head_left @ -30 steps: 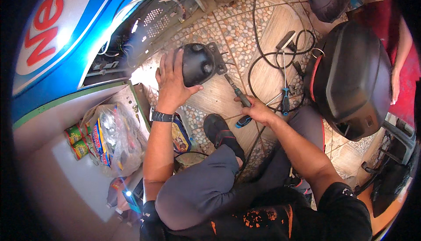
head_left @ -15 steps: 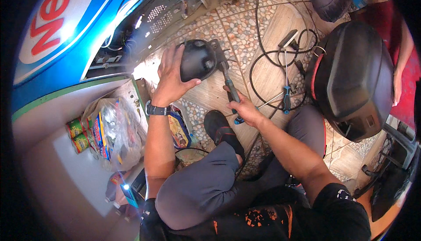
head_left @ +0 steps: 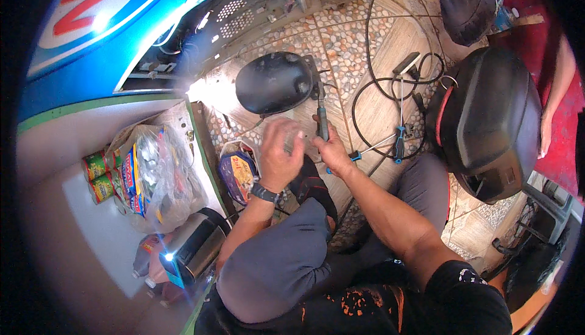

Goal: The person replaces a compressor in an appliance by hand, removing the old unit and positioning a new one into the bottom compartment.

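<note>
A black, rounded compressor (head_left: 274, 85) lies on the tiled floor ahead of me. My right hand (head_left: 334, 152) is closed around the grey-blue handles of a pair of pliers (head_left: 322, 122), whose jaws are at the metal bracket on the compressor's right side. Apart from the compressor, my left hand (head_left: 281, 155) hovers nearer to me, its fingers smeared by motion. A blue-handled screwdriver (head_left: 399, 143) lies to the right, and another blue-handled screwdriver (head_left: 359, 155) is beside my right hand.
An open appliance base with a perforated metal panel (head_left: 236, 19) stands at the far left. A black cable (head_left: 368, 49) loops across the floor. To the right is a large black case (head_left: 487, 122), with another person's arm (head_left: 556, 100) beyond. A filled plastic bag (head_left: 161, 179) sits left.
My left hand has come off the compressor and moved back toward me, beside my right hand. The right hand keeps its hold on the pliers. The view has shifted slightly.
</note>
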{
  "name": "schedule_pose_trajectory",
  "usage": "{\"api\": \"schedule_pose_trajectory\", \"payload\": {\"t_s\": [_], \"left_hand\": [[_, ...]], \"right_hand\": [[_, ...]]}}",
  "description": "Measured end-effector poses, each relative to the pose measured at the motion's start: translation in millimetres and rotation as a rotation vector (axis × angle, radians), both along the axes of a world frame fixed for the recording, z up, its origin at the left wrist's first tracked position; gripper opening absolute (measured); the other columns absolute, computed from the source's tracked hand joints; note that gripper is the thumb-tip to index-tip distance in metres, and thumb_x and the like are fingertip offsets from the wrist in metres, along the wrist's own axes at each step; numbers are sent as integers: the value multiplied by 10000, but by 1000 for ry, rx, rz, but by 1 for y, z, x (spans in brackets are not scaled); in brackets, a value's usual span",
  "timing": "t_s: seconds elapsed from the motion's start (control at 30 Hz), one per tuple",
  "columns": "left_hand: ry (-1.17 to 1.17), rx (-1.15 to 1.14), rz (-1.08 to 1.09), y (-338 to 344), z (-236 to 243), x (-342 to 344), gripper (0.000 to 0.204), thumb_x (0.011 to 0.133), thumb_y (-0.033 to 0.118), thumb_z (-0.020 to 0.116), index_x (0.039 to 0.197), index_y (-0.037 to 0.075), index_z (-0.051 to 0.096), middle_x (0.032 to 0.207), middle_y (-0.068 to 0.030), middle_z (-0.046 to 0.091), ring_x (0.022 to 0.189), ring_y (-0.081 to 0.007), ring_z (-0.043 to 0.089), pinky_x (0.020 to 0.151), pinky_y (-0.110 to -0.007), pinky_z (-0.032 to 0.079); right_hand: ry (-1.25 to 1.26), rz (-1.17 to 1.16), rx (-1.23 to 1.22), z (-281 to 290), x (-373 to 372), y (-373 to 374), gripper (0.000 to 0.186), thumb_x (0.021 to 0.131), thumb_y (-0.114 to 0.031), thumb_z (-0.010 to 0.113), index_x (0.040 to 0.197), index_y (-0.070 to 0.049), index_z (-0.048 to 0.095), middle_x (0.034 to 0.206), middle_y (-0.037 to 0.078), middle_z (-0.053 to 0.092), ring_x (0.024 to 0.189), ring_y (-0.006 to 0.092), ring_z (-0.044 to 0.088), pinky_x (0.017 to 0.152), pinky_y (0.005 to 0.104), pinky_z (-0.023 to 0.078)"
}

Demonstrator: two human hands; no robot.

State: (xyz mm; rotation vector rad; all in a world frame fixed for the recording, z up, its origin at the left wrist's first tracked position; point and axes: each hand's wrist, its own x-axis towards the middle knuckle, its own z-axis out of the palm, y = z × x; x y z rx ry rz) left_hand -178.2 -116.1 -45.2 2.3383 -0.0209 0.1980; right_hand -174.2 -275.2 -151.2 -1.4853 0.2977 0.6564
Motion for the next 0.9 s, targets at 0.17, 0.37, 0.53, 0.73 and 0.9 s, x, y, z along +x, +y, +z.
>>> {"api": "schedule_pose_trajectory", "payload": {"t_s": [0.17, 0.37, 0.53, 0.73, 0.9], "left_hand": [[510, -463, 148, -13, -63, -8, 545, 993, 389, 653, 1278, -69, 575, 1163, -229, 657, 1071, -327, 659, 930, -402, 518], [919, -680, -50, -53, -49, 49, 798, 939, 581, 657, 1302, -120, 541, 1229, -295, 651, 1174, -336, 648, 1006, -394, 497], [941, -379, 22, -21, -74, 47, 764, 977, 537, 607, 1315, -142, 513, 1245, -300, 640, 1147, -352, 644, 985, -410, 495], [840, -248, 40, -37, -71, 57, 774, 963, 522, 554, 1322, -148, 406, 1288, -415, 581, 1216, -511, 599, 1045, -499, 483], [848, -40, -41, -46, -57, 67, 729, 953, 471, 559, 1326, -128, 376, 1286, -413, 584, 1194, -509, 615, 1038, -509, 495]], "right_hand": [[-11, -29, -27, 21, 6, 11, 430, 956, -189, 632, 1342, -46, 508, 1159, 168, 551, 1022, 268, 599, 851, 404, 542], [163, -254, -8, -6, 4, 0, 575, 974, -123, 597, 1467, -33, 316, 1282, 179, 567, 1124, 219, 597, 898, 356, 517], [335, -42, 95, 61, 16, 14, 795, 941, -121, 637, 1584, -20, 182, 1493, 209, 398, 1312, 272, 508, 1022, 378, 486], [209, 142, 87, 27, 4, 3, 843, 917, -163, 653, 1592, 2, 176, 1233, 153, 600, 1020, 218, 601, 809, 359, 518], [204, 130, 200, 8, 7, 1, 494, 906, -128, 639, 1357, 29, 510, 1033, 82, 652, 834, 157, 582, 702, 328, 479]]}}
